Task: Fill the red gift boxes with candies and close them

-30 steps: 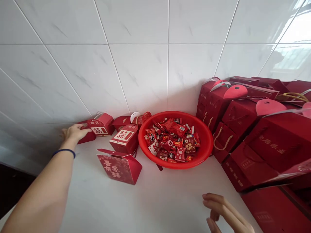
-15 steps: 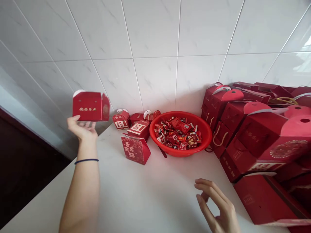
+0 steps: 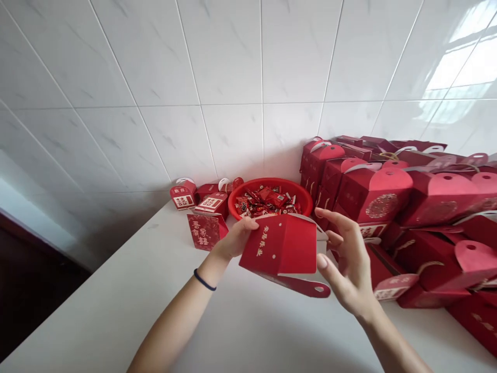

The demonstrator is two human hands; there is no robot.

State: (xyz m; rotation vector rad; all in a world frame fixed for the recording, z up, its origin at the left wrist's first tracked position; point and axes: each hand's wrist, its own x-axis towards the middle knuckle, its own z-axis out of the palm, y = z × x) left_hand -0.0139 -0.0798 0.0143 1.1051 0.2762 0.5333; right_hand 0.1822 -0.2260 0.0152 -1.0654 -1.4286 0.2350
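Note:
A red cardboard candy box (image 3: 267,243) with gold lettering is held tilted above the table, its end flaps folded out toward the right. My left hand (image 3: 235,241) grips its left side, thumb on top. My right hand (image 3: 349,264) is at the flap end, fingers apart and curved around it. The right thumb tip is close to the flap edge; whether it touches I cannot tell. Just behind the box is a red plastic basin (image 3: 309,202) of wrapped candies (image 3: 267,198), partly hidden by it.
Several small red boxes (image 3: 183,196) stand at the back left by the tiled wall (image 3: 229,140). An open red box (image 3: 204,231) stands before them. Large red gift boxes with cord handles (image 3: 373,194) are stacked along the right of the white table (image 3: 155,269).
My left hand has brought the candy box from the far left to the middle and turned it. My right hand has risen to the flap end. The view has shifted right.

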